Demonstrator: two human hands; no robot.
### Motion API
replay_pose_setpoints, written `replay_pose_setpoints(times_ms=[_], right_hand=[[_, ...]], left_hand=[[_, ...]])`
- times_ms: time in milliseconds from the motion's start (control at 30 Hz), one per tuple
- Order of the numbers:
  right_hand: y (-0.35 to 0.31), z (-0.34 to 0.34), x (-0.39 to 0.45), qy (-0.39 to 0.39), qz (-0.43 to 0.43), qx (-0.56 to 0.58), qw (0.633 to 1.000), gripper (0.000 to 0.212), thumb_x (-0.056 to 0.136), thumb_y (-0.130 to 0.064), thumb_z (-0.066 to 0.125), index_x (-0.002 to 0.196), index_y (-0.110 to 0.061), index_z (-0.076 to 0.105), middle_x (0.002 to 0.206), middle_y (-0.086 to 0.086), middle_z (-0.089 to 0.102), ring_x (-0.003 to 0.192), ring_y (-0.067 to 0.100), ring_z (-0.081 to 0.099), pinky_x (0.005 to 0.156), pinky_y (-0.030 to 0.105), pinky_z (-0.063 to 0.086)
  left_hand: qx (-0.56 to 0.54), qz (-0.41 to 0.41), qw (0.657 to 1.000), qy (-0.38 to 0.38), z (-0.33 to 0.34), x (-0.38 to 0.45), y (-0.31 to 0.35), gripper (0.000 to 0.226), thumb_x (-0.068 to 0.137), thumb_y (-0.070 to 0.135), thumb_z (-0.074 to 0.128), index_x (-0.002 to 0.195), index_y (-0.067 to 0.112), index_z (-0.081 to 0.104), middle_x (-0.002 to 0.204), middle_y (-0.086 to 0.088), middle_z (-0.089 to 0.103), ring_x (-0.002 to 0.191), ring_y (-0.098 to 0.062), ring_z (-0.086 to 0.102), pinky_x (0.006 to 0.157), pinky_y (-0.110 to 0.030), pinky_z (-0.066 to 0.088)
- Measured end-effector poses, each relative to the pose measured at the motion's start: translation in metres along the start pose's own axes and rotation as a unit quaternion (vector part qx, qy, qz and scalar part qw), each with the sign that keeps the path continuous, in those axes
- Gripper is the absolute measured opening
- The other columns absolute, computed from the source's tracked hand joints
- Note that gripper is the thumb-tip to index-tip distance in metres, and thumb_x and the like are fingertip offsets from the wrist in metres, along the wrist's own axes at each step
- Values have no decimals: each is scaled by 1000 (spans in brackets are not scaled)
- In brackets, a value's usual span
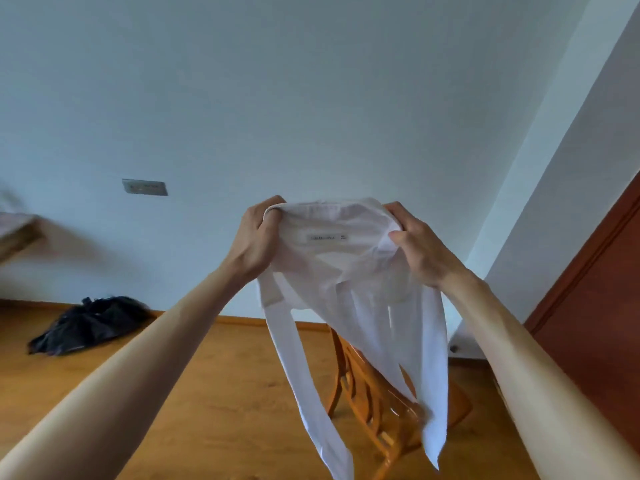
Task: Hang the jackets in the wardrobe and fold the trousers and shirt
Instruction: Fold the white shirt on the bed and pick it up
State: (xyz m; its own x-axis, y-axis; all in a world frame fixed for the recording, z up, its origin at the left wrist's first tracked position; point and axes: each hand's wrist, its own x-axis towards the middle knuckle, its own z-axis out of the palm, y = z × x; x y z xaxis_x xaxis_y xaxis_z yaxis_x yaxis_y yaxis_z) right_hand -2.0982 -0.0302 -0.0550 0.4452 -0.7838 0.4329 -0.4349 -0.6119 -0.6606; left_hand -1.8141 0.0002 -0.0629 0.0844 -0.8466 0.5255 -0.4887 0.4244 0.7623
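You had the white shirt up in the air at arm's length, in front of the pale wall. Your left hand had its fingers curled round the left end of the collar; your right hand gripped the right end, thumb pressed into the cloth. Collar faced you, small label showing just below it. Fabric was thin, slightly see-through, bunched under the collar. Two long strips of it hung loose, the left one down to the bottom edge of view, the right one ending in a point near it.

Directly behind and below the shirt: wooden chair on the wood floor. Dark garment crumpled on the floor by the wall's base, well left of you. Brown door at right. Floor between the dark garment and the chair was open.
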Motion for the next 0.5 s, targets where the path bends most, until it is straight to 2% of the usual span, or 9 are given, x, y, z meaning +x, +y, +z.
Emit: replay_pose_setpoints(times_ms=[133, 200, 233, 300, 367, 433, 500], right_hand=[[-50, 7, 25, -7, -63, 8, 998, 40, 87, -17, 33, 117, -34, 54, 94, -6, 62, 82, 22, 59, 70, 30, 42], [-76, 18, 39, -4, -80, 18, 997, 39, 91, -19, 36, 121, -36, 55, 100, -4, 63, 89, 26, 59, 76, 35, 44], [-90, 26, 46, -2, -86, 25, 996, 37, 94, -22, 38, 124, -38, 54, 106, -3, 63, 95, 27, 59, 81, 37, 44], [-119, 43, 58, -3, -108, 26, 994, 37, 101, -25, 38, 128, -45, 52, 113, -8, 64, 103, 23, 59, 87, 34, 44], [-151, 63, 66, -7, -141, 17, 990, 42, 104, -21, 34, 131, -48, 50, 111, -8, 64, 101, 21, 59, 86, 27, 45], [-185, 85, 71, -17, -175, 10, 984, 42, 105, -18, 32, 135, -42, 51, 106, -10, 65, 93, 14, 60, 79, 17, 43], [-218, 109, 75, -23, -210, 8, 977, 38, 107, -18, 34, 135, -32, 55, 111, -17, 66, 96, 5, 62, 80, 11, 43]], left_hand=[[3, -11, 999, -36, -71, -9, 33, 27, 92, 25, 33, 75, 4, 36, 77, 1, 39, 71, -14, 36, 64, -37, 28], [17, -25, 998, -53, -110, -22, 49, 31, 89, 33, 41, 82, 3, 46, 79, 0, 49, 72, -18, 45, 68, -39, 37], [27, -38, 997, -66, -130, -29, 55, 35, 86, 39, 49, 90, 5, 55, 84, -1, 60, 76, -21, 57, 73, -41, 46], [51, -71, 992, -94, -172, -48, 64, 45, 79, 46, 69, 113, 17, 63, 107, -2, 73, 97, -22, 72, 87, -47, 59], [84, -93, 985, -117, -212, -69, 72, 57, 71, 40, 85, 122, 30, 61, 114, 4, 71, 103, -15, 72, 88, -44, 62], [154, -98, 974, -135, -248, -92, 80, 60, 71, 22, 86, 122, 38, 59, 111, 12, 70, 102, -8, 70, 83, -33, 62], [254, -106, 953, -125, -285, -115, 84, 47, 77, 9, 78, 114, 34, 63, 102, 10, 70, 98, -13, 69, 81, -36, 60]])
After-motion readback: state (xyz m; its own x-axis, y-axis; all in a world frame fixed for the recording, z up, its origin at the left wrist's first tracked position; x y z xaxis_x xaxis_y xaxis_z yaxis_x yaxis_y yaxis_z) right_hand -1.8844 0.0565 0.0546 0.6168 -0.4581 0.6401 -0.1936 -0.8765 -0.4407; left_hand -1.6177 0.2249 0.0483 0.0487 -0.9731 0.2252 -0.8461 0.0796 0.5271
